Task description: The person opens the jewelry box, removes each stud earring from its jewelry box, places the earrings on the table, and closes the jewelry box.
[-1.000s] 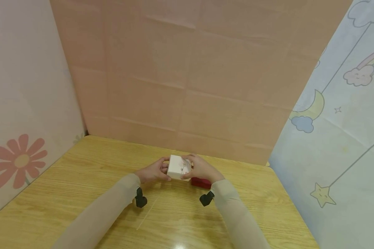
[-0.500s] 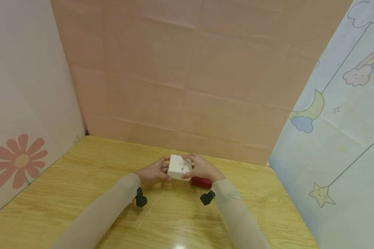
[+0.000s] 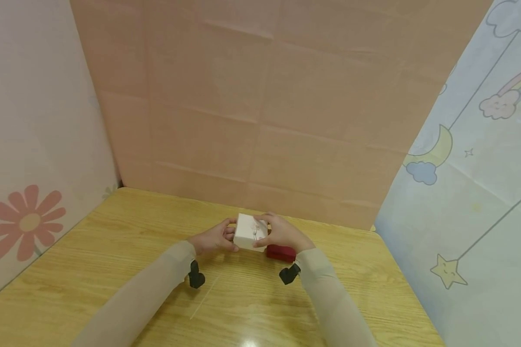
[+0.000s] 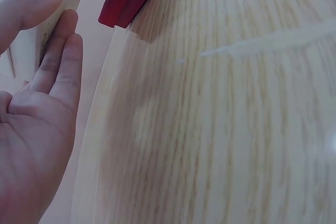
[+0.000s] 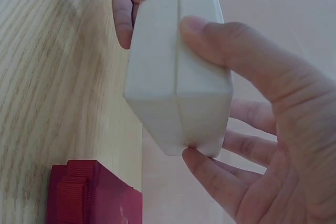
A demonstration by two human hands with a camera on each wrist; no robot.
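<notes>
Both hands hold a small white box [image 3: 245, 233] with a thin flower print on top, raised over the table. My left hand [image 3: 212, 239] grips its left end; in the left wrist view the thumb lies on one face and the fingers [image 4: 67, 66] on another. On the other end, my right hand [image 3: 284, 233] presses its thumb on the lid half, as the right wrist view shows. One right fingertip touches a small clasp [image 5: 189, 146] at the seam. The seam between lid and base looks closed.
A red box [image 3: 280, 253] with a ribbed ribbon [image 5: 73, 195] lies on the wooden table [image 3: 243, 299], close to my right hand. The peach backdrop [image 3: 260, 120] rises behind the table's far edge. Printed wall sheets stand on both sides.
Both hands keep their hold on the white box, which has risen very slightly. The red box stays where it was.
</notes>
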